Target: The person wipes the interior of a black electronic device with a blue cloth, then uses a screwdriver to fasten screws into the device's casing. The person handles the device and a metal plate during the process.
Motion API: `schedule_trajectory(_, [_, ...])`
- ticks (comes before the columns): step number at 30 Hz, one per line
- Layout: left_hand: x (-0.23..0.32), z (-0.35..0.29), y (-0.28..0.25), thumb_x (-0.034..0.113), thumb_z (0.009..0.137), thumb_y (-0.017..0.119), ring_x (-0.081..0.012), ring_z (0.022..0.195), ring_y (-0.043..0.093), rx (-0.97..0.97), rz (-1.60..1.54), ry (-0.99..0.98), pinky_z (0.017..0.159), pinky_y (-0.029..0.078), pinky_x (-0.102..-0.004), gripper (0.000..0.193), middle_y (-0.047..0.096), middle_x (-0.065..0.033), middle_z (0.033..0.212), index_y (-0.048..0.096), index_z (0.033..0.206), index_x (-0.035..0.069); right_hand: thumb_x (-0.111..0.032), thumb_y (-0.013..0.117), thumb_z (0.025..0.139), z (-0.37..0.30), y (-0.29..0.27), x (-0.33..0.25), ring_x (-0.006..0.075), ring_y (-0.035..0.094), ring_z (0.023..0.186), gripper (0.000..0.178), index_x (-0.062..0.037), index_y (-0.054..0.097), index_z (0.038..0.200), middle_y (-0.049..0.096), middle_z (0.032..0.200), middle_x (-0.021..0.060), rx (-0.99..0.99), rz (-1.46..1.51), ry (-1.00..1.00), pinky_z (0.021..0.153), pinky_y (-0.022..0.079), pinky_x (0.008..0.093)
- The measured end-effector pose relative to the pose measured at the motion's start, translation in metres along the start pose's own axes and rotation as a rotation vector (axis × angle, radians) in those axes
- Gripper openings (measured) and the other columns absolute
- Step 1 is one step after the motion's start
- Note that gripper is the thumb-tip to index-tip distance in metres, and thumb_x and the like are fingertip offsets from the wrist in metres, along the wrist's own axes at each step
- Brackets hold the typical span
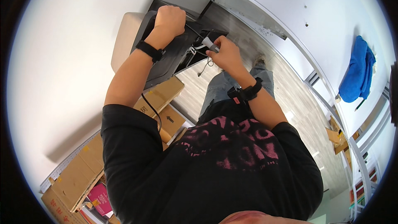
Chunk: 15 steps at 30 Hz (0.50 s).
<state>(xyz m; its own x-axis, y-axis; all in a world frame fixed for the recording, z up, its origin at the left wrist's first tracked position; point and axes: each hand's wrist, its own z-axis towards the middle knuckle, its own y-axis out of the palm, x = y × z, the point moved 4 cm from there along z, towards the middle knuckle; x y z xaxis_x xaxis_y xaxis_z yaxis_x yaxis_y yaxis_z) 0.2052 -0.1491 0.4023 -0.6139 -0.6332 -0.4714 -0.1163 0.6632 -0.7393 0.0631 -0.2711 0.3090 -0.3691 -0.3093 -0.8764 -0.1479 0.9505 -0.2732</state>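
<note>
My left hand (170, 20) is closed in a fist over the upper part of a black computer case (163, 60); what its fingers hold, if anything, is hidden. Between finger and thumb, my right hand (227, 57) grips the grey-and-white handle of a screwdriver (210, 44). Its thin dark shaft slants up and left towards my left hand. Below the handle, the case's open side shows metal parts and wires (192, 51). A thin dark cable (204, 68) with a small plug dangles from there. Behind the case stands a beige panel (124, 37).
Cardboard boxes (161, 95) sit just below the case, with more cardboard (78, 172) and a pink box (100, 199) at lower left. A white table (327, 49) spans the right side, bearing a blue cloth (358, 72). Pale wood-look floor (286, 85) lies under my legs.
</note>
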Motion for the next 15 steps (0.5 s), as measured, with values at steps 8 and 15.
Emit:
schedule_trajectory(8, [0.005, 0.004, 0.004, 0.017, 0.073, 0.064, -0.0251, 0.075, 0.069, -0.043, 0.018, -0.039, 0.065, 0.053, -0.0339, 0.011, 0.07, -0.0099, 0.078, 0.073, 0.072, 0.01, -0.019, 0.076, 0.073, -0.009, -0.004, -0.016, 0.0348, 0.065, 0.08, 0.032, -0.0023, 0.059, 0.094, 0.066, 0.089, 0.0157, 0.214, -0.11, -0.157, 0.071, 0.05, 0.0405])
schedule_trajectory(15, [0.004, 0.005, 0.006, 0.017, 0.073, 0.064, -0.025, 0.075, 0.07, -0.034, 0.029, -0.011, 0.063, 0.053, -0.0346, 0.011, 0.071, -0.0097, 0.077, 0.073, 0.073, 0.011, -0.015, 0.068, 0.084, 0.011, 0.01, 0.015, 0.0196, 0.065, 0.07, 0.027, 0.0023, 0.056, 0.101, 0.066, 0.082, 0.0112, -0.253, 0.683, 0.288, 0.062, 0.053, 0.0322])
